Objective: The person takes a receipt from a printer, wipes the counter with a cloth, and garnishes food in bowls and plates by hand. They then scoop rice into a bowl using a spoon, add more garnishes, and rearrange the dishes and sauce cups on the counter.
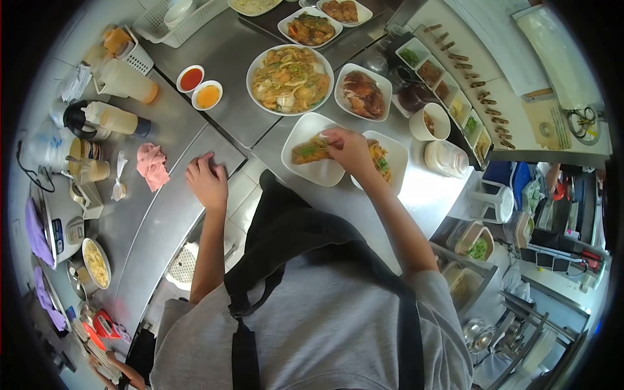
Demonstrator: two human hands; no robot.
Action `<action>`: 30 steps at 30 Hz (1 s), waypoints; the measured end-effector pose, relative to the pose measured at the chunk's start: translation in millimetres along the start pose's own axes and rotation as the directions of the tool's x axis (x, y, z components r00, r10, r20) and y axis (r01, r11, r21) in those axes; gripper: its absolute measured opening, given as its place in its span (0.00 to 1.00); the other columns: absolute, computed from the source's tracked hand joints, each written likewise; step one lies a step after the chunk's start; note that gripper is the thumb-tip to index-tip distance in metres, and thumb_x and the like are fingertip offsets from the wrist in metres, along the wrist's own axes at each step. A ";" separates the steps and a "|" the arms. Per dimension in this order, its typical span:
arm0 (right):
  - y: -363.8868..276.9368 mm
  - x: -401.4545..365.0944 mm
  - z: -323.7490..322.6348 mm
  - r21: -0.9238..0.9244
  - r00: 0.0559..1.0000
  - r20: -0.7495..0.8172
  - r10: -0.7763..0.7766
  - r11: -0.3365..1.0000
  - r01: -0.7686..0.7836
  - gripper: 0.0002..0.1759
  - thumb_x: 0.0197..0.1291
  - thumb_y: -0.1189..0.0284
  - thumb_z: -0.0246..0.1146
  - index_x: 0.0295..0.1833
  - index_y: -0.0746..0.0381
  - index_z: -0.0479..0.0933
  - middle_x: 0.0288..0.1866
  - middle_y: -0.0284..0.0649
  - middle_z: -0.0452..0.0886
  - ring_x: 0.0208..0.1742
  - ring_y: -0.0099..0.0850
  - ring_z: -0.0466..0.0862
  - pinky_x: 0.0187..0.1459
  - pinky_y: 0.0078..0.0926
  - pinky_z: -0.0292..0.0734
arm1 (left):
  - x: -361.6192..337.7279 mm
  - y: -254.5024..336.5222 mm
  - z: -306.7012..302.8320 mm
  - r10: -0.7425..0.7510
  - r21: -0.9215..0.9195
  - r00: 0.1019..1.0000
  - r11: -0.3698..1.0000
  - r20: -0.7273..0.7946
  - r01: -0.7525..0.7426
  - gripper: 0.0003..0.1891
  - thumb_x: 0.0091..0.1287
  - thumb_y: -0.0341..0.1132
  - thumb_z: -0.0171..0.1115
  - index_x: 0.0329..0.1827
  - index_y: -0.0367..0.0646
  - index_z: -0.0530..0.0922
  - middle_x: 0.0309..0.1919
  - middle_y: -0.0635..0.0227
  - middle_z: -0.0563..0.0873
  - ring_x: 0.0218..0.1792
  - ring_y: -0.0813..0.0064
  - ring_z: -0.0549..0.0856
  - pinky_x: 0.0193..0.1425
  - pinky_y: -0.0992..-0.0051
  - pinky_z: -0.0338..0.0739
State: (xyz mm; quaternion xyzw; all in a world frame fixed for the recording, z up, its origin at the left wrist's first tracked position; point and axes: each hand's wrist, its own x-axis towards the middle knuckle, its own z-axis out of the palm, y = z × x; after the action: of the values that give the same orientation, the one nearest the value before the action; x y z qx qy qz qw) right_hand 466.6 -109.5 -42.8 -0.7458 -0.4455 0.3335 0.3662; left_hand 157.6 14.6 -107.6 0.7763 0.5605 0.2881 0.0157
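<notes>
While the person in a grey shirt and black apron (279, 227) leans over the steel table (169, 214), both hands are out in front. The left hand (207, 181) lies palm down on the near edge of the table, fingers close together and slightly curled, holding nothing. Just beside it, further left, lies a crumpled pink cloth (153, 166).

The right hand (351, 149) reaches over a white plate (318, 172) and its fingertips pinch one end of a piece of food (309, 151), golden with green bits on top, which lies across the middle of that plate. Under the wrist, touching the first plate's right edge, sits a second plate (398, 162) with an orange and green portion. To its right stand a lidded tub (446, 158) and a white bowl (430, 121).

Further out, a round plate of noodles (290, 79) sits in the middle of the table, with a plate of browned meat (363, 95) just to its right. Left of the noodles, two small sauce bowls touch each other, one red (190, 78) and one orange (207, 95). Two squeeze bottles (123, 120) lie well to the left. A row of garnish tubs (448, 97) runs along the right. At the far edge, two more filled plates (311, 28) rest on a dark tray.
</notes>
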 end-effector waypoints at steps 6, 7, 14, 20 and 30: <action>-22.3 -10.4 -7.4 -0.320 0.980 -0.154 -0.127 0.945 0.072 0.14 0.47 0.79 0.66 0.43 0.60 0.81 0.32 0.37 0.79 0.31 0.29 0.81 0.35 0.25 0.77 | -0.4 1.2 -2.3 0.003 -0.017 1.000 1.000 -0.008 -0.003 0.16 0.54 0.30 0.57 0.47 0.47 0.79 0.47 0.59 0.77 0.50 0.55 0.74 0.54 0.60 0.68; -22.8 -12.5 -8.9 -0.311 0.976 -0.168 -0.137 0.947 0.080 0.14 0.47 0.79 0.66 0.42 0.60 0.81 0.32 0.37 0.79 0.30 0.28 0.81 0.33 0.25 0.76 | -0.6 0.0 -1.8 0.009 -0.023 1.000 1.000 -0.010 -0.009 0.16 0.54 0.30 0.57 0.46 0.47 0.79 0.47 0.59 0.77 0.50 0.55 0.74 0.54 0.60 0.68; -17.2 -44.2 -9.0 -0.173 0.958 -0.217 -0.186 0.973 0.149 0.09 0.51 0.76 0.68 0.41 0.59 0.83 0.35 0.35 0.81 0.28 0.25 0.78 0.31 0.21 0.73 | 3.0 73.6 -35.4 0.432 -0.480 0.894 0.813 0.118 -0.330 0.16 0.49 0.32 0.67 0.44 0.53 0.82 0.50 0.61 0.76 0.56 0.56 0.73 0.62 0.58 0.66; -19.6 -82.2 -8.3 -0.181 0.983 -0.184 -0.025 0.983 -0.009 0.09 0.56 0.72 0.67 0.43 0.61 0.83 0.35 0.35 0.83 0.28 0.23 0.78 0.32 0.21 0.74 | 18.1 101.9 -19.4 0.702 -0.489 0.675 0.681 0.226 -0.545 0.11 0.49 0.39 0.72 0.36 0.53 0.84 0.48 0.63 0.76 0.59 0.57 0.71 0.66 0.55 0.60; 3.7 -115.3 -17.1 0.207 0.949 -0.159 0.272 0.949 -0.237 0.17 0.68 0.64 0.57 0.51 0.65 0.81 0.35 0.36 0.84 0.31 0.21 0.79 0.35 0.17 0.75 | 48.6 14.7 -37.6 0.286 -0.340 0.955 0.908 0.075 -0.245 0.07 0.60 0.34 0.62 0.38 0.47 0.85 0.41 0.62 0.82 0.51 0.58 0.76 0.59 0.59 0.67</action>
State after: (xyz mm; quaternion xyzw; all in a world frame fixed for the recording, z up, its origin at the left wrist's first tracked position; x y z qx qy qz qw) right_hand 438.4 -219.8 -17.5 -0.7877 -0.2758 0.3471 0.4277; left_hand 162.8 40.7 -50.3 0.8483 0.3918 0.3280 0.1392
